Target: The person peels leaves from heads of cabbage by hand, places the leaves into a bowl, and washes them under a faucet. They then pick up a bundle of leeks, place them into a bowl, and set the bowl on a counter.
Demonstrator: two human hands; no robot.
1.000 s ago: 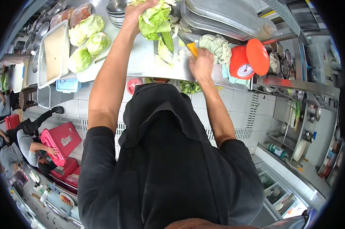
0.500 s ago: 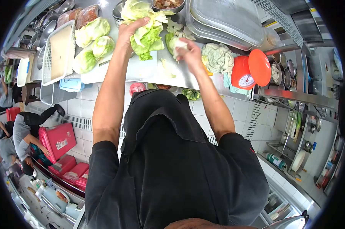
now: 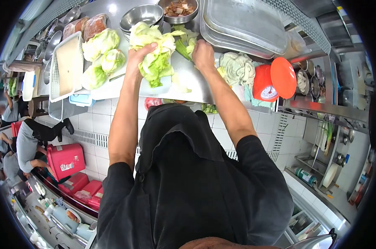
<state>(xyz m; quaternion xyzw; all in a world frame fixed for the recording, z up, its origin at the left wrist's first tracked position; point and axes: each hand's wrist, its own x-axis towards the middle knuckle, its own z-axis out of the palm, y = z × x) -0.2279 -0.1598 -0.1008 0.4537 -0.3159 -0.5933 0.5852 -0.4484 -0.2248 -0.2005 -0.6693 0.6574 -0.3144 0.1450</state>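
Note:
My left hand [image 3: 140,57] holds a loose bunch of lettuce leaves [image 3: 157,68] over the metal counter, its fingers partly hidden behind the leaves. My right hand [image 3: 203,54] is closed at the lettuce scraps and green stalk [image 3: 184,50] to the right; whatever its fingers grip is hidden. Between my hands a few pale leaf pieces [image 3: 180,83] lie near the counter's front edge. Several lettuce heads [image 3: 112,60] sit left of my left hand. Behind the held leaves stands a stack of steel bowls [image 3: 141,15].
Right of my right hand lie a crumpled cloth [image 3: 237,68] and a red scale [image 3: 266,85]. Metal trays [image 3: 244,25] are stacked at the back. A white basket [image 3: 67,70] is at the left. Far left, a person [image 3: 28,141] bends by a red box [image 3: 66,161].
My left hand and its lettuce have moved lower in view, uncovering the bowls. My right hand has moved back to the scraps and closed; the pale piece at its fingers no longer shows.

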